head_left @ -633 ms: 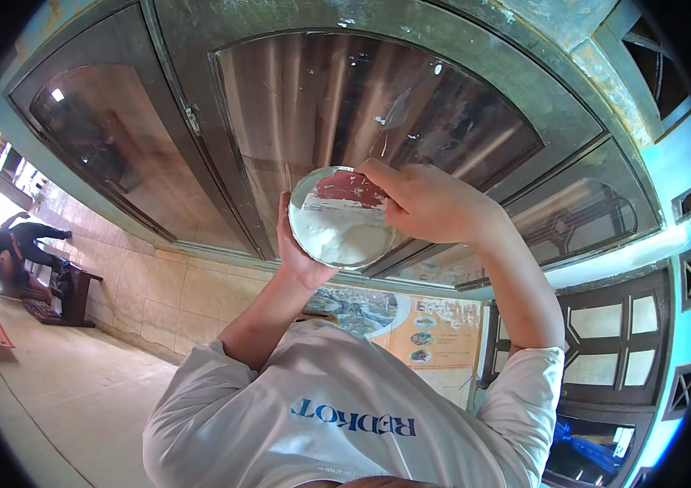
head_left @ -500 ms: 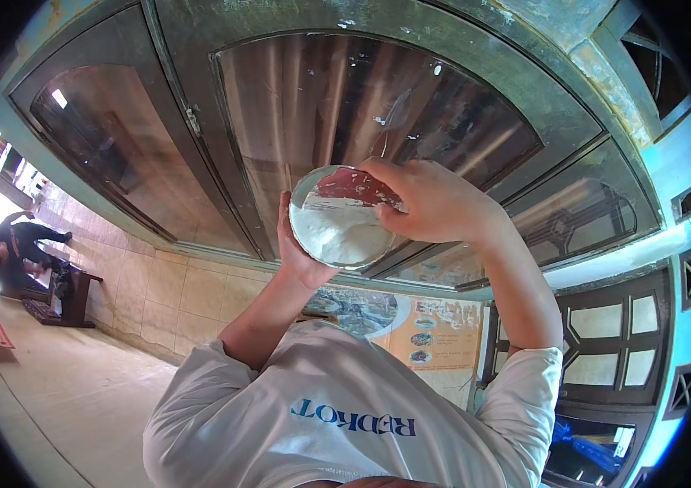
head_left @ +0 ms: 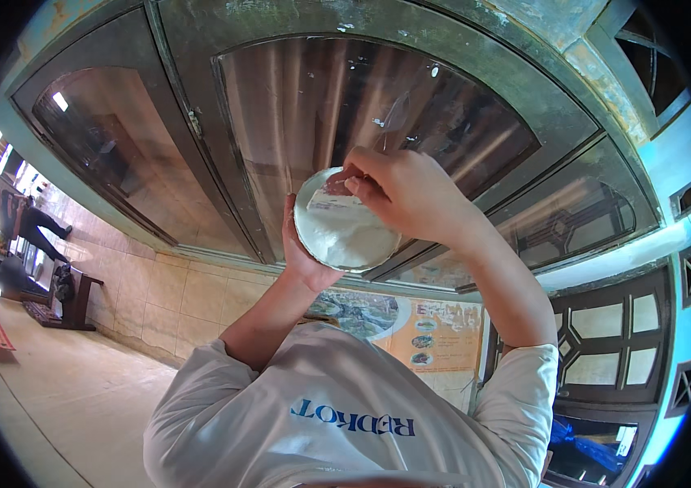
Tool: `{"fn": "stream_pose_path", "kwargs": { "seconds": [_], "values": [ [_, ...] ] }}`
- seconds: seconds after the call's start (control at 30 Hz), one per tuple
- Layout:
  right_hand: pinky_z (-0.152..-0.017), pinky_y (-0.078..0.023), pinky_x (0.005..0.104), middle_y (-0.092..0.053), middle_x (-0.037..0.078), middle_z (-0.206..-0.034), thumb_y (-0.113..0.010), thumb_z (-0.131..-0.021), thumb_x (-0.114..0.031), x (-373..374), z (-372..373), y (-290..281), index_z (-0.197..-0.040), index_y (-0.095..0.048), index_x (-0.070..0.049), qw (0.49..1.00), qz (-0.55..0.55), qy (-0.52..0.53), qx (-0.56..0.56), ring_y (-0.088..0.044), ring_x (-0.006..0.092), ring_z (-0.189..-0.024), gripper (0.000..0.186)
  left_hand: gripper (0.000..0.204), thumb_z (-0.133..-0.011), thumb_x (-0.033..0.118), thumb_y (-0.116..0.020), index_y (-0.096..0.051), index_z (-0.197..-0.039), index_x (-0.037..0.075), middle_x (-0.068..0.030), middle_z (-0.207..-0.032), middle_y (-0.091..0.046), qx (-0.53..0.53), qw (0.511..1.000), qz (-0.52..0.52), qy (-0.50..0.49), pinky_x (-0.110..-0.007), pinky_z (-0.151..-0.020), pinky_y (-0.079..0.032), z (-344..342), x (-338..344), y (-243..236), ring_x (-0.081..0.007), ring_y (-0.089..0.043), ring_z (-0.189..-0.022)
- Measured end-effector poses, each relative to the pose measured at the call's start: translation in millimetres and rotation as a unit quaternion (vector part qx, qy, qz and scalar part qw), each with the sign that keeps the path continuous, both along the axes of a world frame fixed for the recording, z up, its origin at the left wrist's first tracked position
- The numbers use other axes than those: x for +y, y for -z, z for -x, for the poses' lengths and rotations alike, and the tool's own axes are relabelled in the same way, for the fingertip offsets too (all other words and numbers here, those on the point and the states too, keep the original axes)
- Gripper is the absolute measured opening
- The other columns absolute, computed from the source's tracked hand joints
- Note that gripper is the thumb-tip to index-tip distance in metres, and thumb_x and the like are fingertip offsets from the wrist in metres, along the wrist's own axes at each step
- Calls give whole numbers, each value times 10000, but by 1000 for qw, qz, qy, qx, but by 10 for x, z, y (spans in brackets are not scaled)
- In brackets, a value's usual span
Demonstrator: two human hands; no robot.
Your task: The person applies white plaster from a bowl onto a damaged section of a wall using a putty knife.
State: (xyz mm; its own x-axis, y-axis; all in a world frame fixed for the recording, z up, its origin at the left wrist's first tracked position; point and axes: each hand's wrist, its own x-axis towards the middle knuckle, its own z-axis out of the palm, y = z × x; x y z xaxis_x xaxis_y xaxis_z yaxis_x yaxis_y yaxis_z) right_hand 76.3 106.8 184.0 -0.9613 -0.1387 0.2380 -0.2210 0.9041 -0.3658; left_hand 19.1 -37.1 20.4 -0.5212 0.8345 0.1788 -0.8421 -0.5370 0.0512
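A round bowl [head_left: 300,229] of thick white paste [head_left: 350,234] is held up in front of the window. My left hand [head_left: 306,262] cups it from beneath and along its left side, the thumb near the rim; some of those fingers are hidden by the bowl. Over its far right edge, my right hand [head_left: 394,189] pinches a flat dark-red scraper [head_left: 341,180] smeared with white. The scraper is tilted, and its whitened lower edge reaches into the bowl at the paste. Part of it is covered by my right fingers.
Behind the bowl stands a dark wooden window frame [head_left: 187,49] with glass panes and a curtain. At far left, a person [head_left: 28,224] stands by a low dark wooden bench [head_left: 77,301]. An orange poster [head_left: 447,335] is on the wall below the window.
My right hand has moved left and tilted the scraper, so less of its red face shows. The bowl has shifted slightly right. The person in the background has straightened up.
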Motion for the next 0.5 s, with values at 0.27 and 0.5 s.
{"fn": "stream_pose_path", "kwargs": {
  "seconds": [0.27, 0.5],
  "values": [
    [-675, -522, 468, -714, 135, -875, -617, -927, -131, -115, 22, -91, -980, -620, -44, 999, -49, -18, -6, -675, 380, -800, 102, 711, -991, 670, -304, -452, -1478, 173, -99, -1497, -472, -15, 996, -81, 33, -531, -1148, -361, 18, -30, 21, -332, -455, -1382],
    [-687, -522, 469, -698, 117, -896, -615, -931, -180, -141, 10, -119, -983, -622, -64, 998, -35, -53, 7, -674, 363, -837, 128, 732, -979, 688, -308, -466, -1466, 164, -104, -1494, -476, -2, 997, -70, 36, -544, -1140, -367, 64, -85, -9, -333, -457, -1382]
  ]
}}
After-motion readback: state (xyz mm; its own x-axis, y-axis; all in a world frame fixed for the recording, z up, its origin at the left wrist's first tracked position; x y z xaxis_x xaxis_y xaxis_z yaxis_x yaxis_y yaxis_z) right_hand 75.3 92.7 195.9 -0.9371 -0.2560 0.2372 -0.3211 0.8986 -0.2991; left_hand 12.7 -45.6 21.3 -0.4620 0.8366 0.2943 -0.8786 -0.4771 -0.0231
